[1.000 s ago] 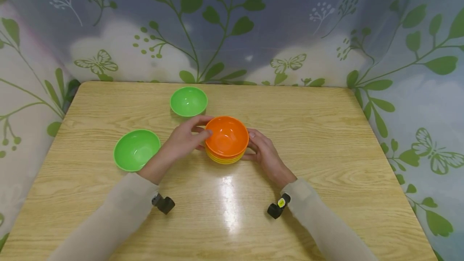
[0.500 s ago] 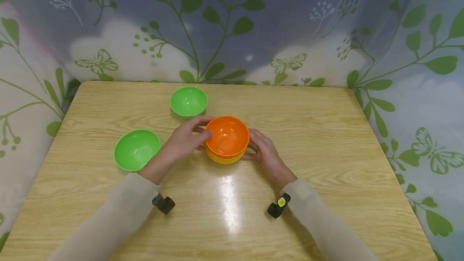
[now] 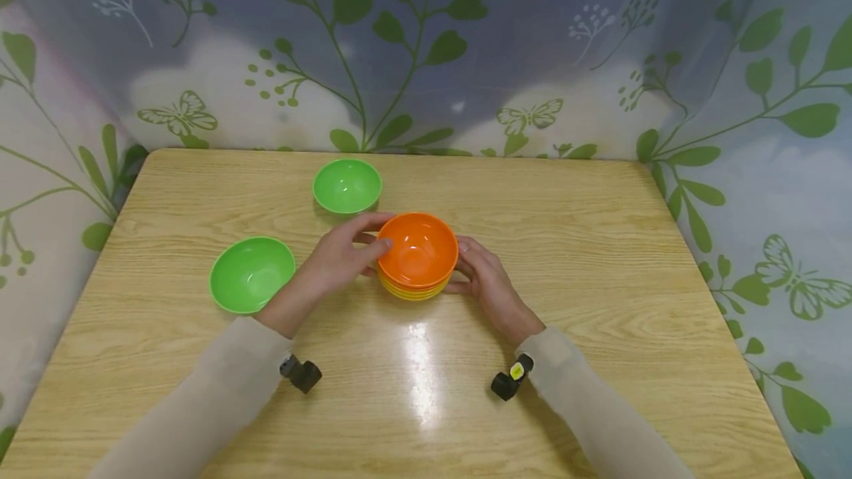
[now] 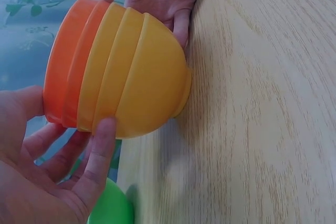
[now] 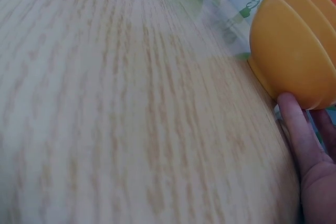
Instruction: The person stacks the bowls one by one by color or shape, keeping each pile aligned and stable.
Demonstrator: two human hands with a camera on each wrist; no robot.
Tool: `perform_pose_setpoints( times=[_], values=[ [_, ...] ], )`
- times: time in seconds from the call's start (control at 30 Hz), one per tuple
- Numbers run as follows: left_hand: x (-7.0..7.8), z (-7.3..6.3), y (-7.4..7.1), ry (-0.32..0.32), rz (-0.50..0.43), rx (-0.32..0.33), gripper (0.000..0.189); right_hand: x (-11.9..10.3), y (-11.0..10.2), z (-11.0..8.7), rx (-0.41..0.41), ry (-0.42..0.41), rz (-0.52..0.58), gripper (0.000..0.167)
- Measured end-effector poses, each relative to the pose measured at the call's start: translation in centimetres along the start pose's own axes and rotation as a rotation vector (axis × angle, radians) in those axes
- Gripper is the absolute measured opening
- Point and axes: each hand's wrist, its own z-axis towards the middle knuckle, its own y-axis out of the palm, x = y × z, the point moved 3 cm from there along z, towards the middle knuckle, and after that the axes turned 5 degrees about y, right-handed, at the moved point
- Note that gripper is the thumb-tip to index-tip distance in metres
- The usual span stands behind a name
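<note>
A nested stack of bowls stands at mid-table, with orange bowls (image 3: 417,250) on top and yellow bowls (image 4: 139,77) below. In the left wrist view its foot meets the table. My left hand (image 3: 339,253) grips the stack's left side, thumb at the orange rim and fingers along the outside. From the right, my right hand (image 3: 489,279) holds the yellow side, its fingers low on the wall in the right wrist view (image 5: 307,140). Behind the left hand sits a green bowl (image 3: 347,187); another green bowl (image 3: 251,276) lies left of my left wrist, partly covered by it.
The wooden table (image 3: 599,242) reaches to a patterned curtain (image 3: 426,43) behind and on both sides. A small black camera (image 3: 301,373) is strapped to the left wrist, another camera (image 3: 511,379) to the right one.
</note>
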Motion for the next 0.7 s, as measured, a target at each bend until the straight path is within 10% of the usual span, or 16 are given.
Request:
perform_pose_setpoints(
  times=[0.7],
  values=[
    [-0.13,-0.07,0.0,0.019,-0.003,0.01,0.048,-0.25,0.3,0.06,0.046,0.055,-0.054,0.056]
  ],
)
